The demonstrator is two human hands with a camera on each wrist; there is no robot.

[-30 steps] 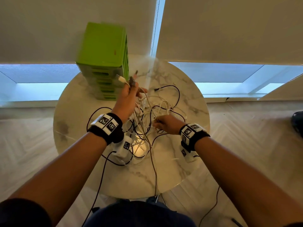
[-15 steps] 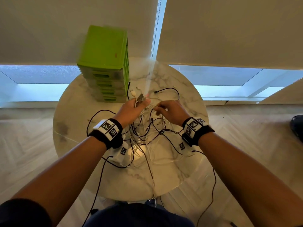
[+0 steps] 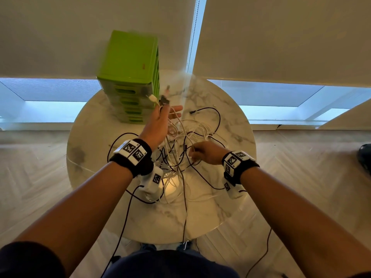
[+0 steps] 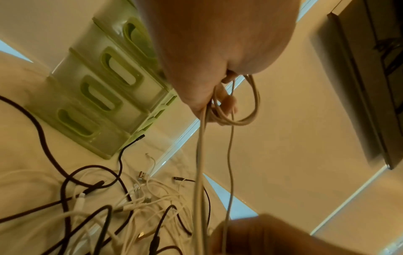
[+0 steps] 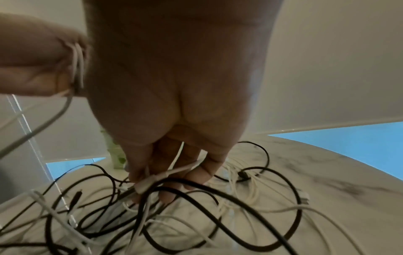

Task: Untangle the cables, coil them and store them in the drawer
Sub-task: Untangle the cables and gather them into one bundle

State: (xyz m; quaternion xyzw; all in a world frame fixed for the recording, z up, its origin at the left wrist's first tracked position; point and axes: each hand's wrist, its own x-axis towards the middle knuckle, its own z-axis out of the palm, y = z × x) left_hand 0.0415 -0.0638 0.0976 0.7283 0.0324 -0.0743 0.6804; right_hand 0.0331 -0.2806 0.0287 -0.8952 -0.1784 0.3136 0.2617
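A tangle of black and white cables [image 3: 186, 145] lies on the round marble table [image 3: 220, 207]. My left hand [image 3: 166, 111] is raised above it, just in front of the green drawer unit [image 3: 130, 77]. It grips looped strands of a white cable [image 4: 220, 110], whose plugs [image 3: 154, 98] stick up past the fingers. The strands run down to my right hand [image 3: 193, 154], low over the tangle. In the right wrist view its fingers [image 5: 139, 172] pinch a white cable [image 5: 172, 171] among black loops. All drawers [image 4: 98, 96] look closed.
Window blinds hang close behind the table. A black cable [image 3: 124, 227] hangs off the table's near edge, and another [image 3: 263, 251] trails on the wooden floor at right. A dark object [image 3: 364, 157] sits at the far right.
The hands were together over the tangle. My left hand has lifted the white cable's ends toward the drawer unit, while my right hand has drawn back toward me.
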